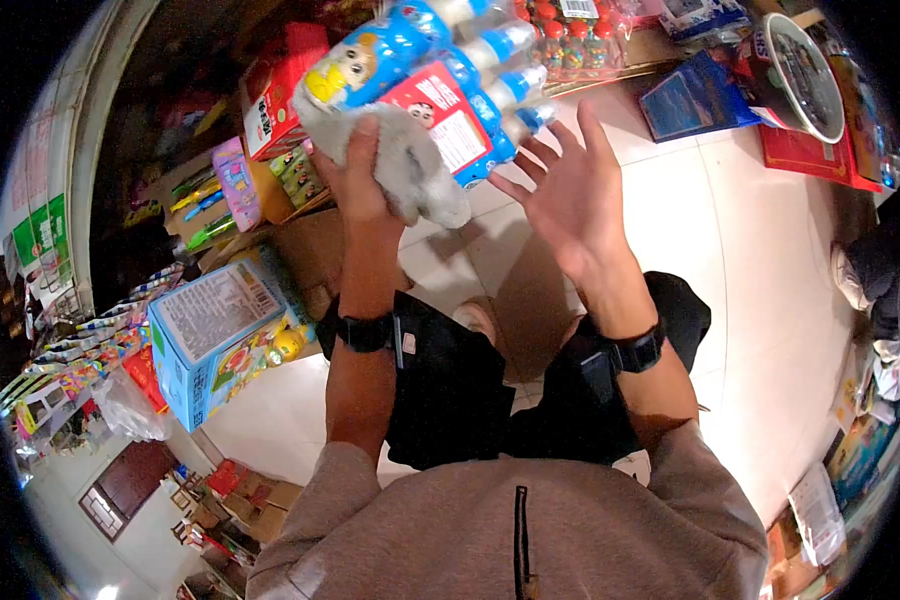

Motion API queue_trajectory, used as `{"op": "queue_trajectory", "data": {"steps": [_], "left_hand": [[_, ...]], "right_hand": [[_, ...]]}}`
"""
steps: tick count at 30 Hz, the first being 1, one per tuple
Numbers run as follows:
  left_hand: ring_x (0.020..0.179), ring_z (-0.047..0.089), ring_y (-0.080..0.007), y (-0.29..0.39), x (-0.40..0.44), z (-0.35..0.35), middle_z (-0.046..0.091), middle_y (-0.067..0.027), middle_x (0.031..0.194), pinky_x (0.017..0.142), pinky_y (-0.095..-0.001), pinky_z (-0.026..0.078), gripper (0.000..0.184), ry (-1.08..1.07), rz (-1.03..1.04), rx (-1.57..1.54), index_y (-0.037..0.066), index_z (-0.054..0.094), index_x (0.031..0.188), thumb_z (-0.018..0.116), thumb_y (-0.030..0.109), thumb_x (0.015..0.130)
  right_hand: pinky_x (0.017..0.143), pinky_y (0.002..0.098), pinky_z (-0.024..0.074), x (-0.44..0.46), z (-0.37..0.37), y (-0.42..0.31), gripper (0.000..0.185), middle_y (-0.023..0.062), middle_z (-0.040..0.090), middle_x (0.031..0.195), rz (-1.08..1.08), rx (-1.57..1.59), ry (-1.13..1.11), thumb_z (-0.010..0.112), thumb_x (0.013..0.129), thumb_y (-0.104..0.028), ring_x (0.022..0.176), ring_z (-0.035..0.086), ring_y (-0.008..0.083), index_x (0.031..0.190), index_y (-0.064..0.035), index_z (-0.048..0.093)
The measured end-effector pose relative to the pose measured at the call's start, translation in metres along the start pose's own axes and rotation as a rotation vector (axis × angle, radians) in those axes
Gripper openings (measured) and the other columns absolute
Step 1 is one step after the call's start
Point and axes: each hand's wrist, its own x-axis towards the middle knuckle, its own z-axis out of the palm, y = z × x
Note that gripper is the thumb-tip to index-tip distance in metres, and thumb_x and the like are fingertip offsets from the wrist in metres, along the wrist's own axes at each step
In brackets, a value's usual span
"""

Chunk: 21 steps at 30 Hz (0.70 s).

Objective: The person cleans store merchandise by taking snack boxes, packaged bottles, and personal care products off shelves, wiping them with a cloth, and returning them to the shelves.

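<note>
My left hand is wrapped round a grey cloth, which lies against a pack of blue bottles with pale caps. A red and white label shows on the pack's front. On the right, my right hand is open, palm up with fingers spread, close beside the bottle caps at the pack's right end. Whether its fingertips touch the caps I cannot tell.
A light blue box stands at the left, below a purple packet. Red-capped jars are at the top. A white-rimmed tub and blue package sit at the upper right, above pale floor tiles.
</note>
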Motion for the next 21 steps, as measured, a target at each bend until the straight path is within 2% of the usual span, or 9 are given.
{"op": "queue_trajectory", "data": {"steps": [1,3,5,6,7,8,12,18,21], "left_hand": [[0.097,0.063,-0.02,0.002,-0.012,0.013,0.059,-0.0085,0.111,0.082,-0.0377,0.056,0.054,-0.034,0.13,0.092,0.006,0.045,0.131,0.07,0.008,0.083],[0.098,0.062,-0.0188,-0.001,-0.028,0.025,0.059,-0.0076,0.115,0.084,-0.035,0.054,0.059,-0.064,0.125,0.087,0.004,0.045,0.13,0.074,0.004,0.079],[0.097,0.062,-0.0188,-0.012,-0.032,0.02,0.059,-0.0082,0.116,0.086,-0.0329,0.052,0.064,-0.247,0.391,0.26,0.003,0.047,0.129,0.079,0.005,0.074],[0.098,0.061,-0.0178,-0.007,-0.042,0.03,0.061,-0.0081,0.114,0.087,-0.0314,0.05,0.066,-0.275,0.355,0.269,0.001,0.049,0.127,0.084,0.009,0.071],[0.098,0.061,-0.0178,-0.007,-0.048,0.03,0.061,-0.0081,0.114,0.087,-0.0314,0.05,0.066,-0.278,0.353,0.268,0.001,0.049,0.127,0.084,0.009,0.071],[0.099,0.061,-0.0178,-0.008,-0.052,0.03,0.061,-0.0079,0.113,0.088,-0.0316,0.05,0.064,-0.264,0.246,0.342,0.001,0.05,0.126,0.084,0.011,0.072],[0.101,0.06,-0.0179,-0.007,-0.062,0.047,0.062,-0.0085,0.114,0.09,-0.0317,0.047,0.056,-0.303,0.152,0.469,-0.001,0.051,0.125,0.08,0.016,0.08],[0.1,0.058,-0.0147,-0.017,-0.052,0.05,0.06,-0.0048,0.114,0.087,-0.0285,0.047,0.057,-0.232,-0.297,0.233,0.006,0.047,0.135,0.06,0.044,0.095],[0.099,0.058,-0.0136,-0.02,-0.056,0.054,0.06,-0.0042,0.112,0.086,-0.028,0.047,0.054,-0.189,-0.282,0.203,0.007,0.049,0.133,0.06,0.044,0.095]], "right_hand": [[0.11,0.0529,0.0316,0.003,0.0,0.0,0.08,0.0171,0.041,0.132,0.01,0.051,-0.018,0.051,0.092,-0.059,0.129,0.039,0.0309,0.143,-0.002,0.029],[0.112,0.0533,0.028,0.011,-0.004,0.001,0.088,0.018,0.038,0.135,0.01,0.101,-0.034,0.051,0.09,-0.062,0.133,0.035,0.0308,0.147,-0.0013,0.023],[0.115,0.0538,0.0212,0.018,-0.009,0.005,0.102,0.019,0.031,0.141,-0.016,0.145,-0.107,0.052,0.086,-0.067,0.136,0.028,0.031,0.152,-0.0011,0.009],[0.112,0.0524,0.0289,0.017,-0.006,0.003,0.085,0.0173,0.041,0.137,0.025,0.248,0.001,0.052,0.091,-0.06,0.132,0.038,0.0302,0.148,-0.0041,0.025],[0.112,0.0524,0.0289,0.029,-0.019,0.009,0.085,0.0173,0.041,0.137,0.022,0.249,0.002,0.052,0.091,-0.06,0.132,0.038,0.0302,0.148,-0.0041,0.025],[0.109,0.0497,0.0347,0.048,-0.042,0.019,0.07,0.0147,0.047,0.132,0.018,0.515,-0.563,0.052,0.093,-0.054,0.127,0.044,0.0279,0.141,-0.0066,0.035],[0.101,0.0469,0.0384,0.028,-0.045,0.008,0.064,0.0132,0.05,0.124,-0.124,0.293,-0.246,0.049,0.094,-0.055,0.118,0.048,0.0262,0.136,-0.0075,0.039],[0.089,0.0426,0.0439,0.003,-0.033,0.006,0.057,0.0108,0.055,0.112,-0.214,0.003,-0.166,0.045,0.095,-0.056,0.103,0.054,0.0236,0.128,-0.0089,0.044],[0.084,0.0404,0.0466,0.0,-0.027,0.01,0.055,0.0096,0.057,0.106,-0.25,-0.081,-0.133,0.043,0.096,-0.057,0.096,0.057,0.0223,0.123,-0.0096,0.047]]}}
